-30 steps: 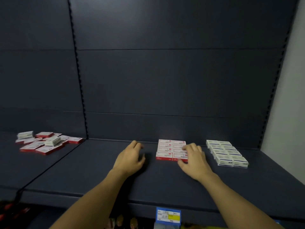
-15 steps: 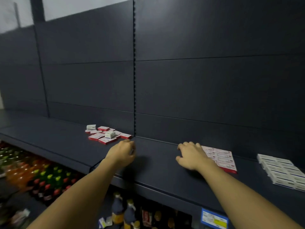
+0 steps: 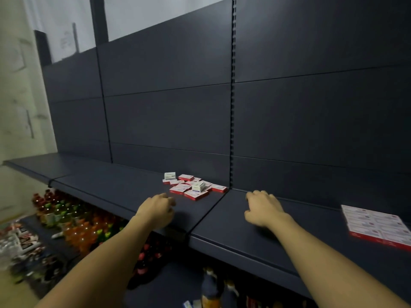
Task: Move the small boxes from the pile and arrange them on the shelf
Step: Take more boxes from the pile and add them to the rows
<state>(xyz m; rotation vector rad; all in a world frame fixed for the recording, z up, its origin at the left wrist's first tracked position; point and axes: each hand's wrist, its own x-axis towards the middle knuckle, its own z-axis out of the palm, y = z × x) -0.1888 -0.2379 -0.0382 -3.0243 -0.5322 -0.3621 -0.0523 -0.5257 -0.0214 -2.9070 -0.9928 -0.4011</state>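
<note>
Loose pile of small boxes (image 3: 194,186) on the dark shelf (image 3: 124,185) beside the upright, long axes pointing every way; left hand (image 3: 158,210) just short of it and right hand (image 3: 264,207) over the neighbouring bay, both loosely curled, holding nothing; arranged boxes (image 3: 375,223) flat at far right, long axes aligned.

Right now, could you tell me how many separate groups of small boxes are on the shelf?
2: a loose pile near the upright, beyond the left hand, and a neat block at the right edge, partly cut off; more may lie out of view.

Both bare forearms stretched forward, palms down. Left hand (image 3: 158,209) with fingers loosely curled, holding nothing. Right hand (image 3: 263,207) likewise empty, fingers bent downward, well apart from the left.
</note>
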